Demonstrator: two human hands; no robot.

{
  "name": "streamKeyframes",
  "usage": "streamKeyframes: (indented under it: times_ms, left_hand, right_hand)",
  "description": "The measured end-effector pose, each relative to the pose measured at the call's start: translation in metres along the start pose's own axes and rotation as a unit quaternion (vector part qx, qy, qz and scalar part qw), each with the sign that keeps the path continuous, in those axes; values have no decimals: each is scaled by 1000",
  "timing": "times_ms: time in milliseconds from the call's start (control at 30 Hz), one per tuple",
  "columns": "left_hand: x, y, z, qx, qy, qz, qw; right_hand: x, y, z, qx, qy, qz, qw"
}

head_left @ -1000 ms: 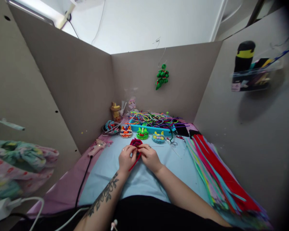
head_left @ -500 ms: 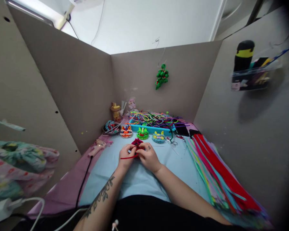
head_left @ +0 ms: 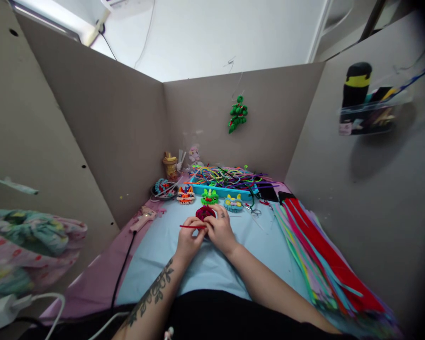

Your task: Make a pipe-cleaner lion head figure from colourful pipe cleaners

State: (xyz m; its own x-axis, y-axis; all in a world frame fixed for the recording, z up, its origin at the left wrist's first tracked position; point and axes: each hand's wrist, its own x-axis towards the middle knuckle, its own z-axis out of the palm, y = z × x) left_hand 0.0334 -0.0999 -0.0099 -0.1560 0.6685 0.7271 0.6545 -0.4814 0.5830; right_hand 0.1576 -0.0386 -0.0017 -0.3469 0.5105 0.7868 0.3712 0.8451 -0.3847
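Over the middle of the blue cloth (head_left: 156, 264), a dark red, rounded pipe-cleaner piece (head_left: 204, 212) is held between both hands. My right hand (head_left: 220, 231) curls round its right side, fingers along the top edge. My left hand (head_left: 190, 240) pinches close to the lower edge, where a bright red pipe cleaner (head_left: 188, 226) sticks out to the left. The fingertips meet below the piece and hide its lower part. Just beyond the hands stand an orange pipe-cleaner animal head (head_left: 186, 194), a green one (head_left: 209, 196) and a blue-yellow one (head_left: 233, 203).
A blue tray (head_left: 223, 191) heaped with coloured pipe cleaners stands at the back. Scissors (head_left: 255, 212) lie to the right, near long bundles of pipe cleaners (head_left: 326, 250). A pink glue gun (head_left: 144, 220) and a bowl (head_left: 165, 191) sit left. Grey panels surround the table.
The dark red piece has turned and shows more of its rounded face. My left hand has shifted down and right, to its lower edge. The red pipe cleaner has risen slightly.
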Motion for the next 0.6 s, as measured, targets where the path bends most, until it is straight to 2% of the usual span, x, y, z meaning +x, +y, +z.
streamKeyframes:
  times_ms: [200, 300, 467, 600]
  left_hand:
    - [1, -7, -1, 19, 44, -123, 991]
    - [4, -10, -4, 66, 43, -95, 992]
    - [6, -14, -7, 88, -12, -27, 996]
    - [6, -14, -10, 95, -16, 1, 995]
  right_hand:
    - [1, 0, -1, 32, 0, 24, 999]
    - [2, 3, -1, 44, -4, 27, 999]
    - [2, 6, -1, 33, -3, 30, 999]
    - [0, 5, 1, 44, -13, 45, 998]
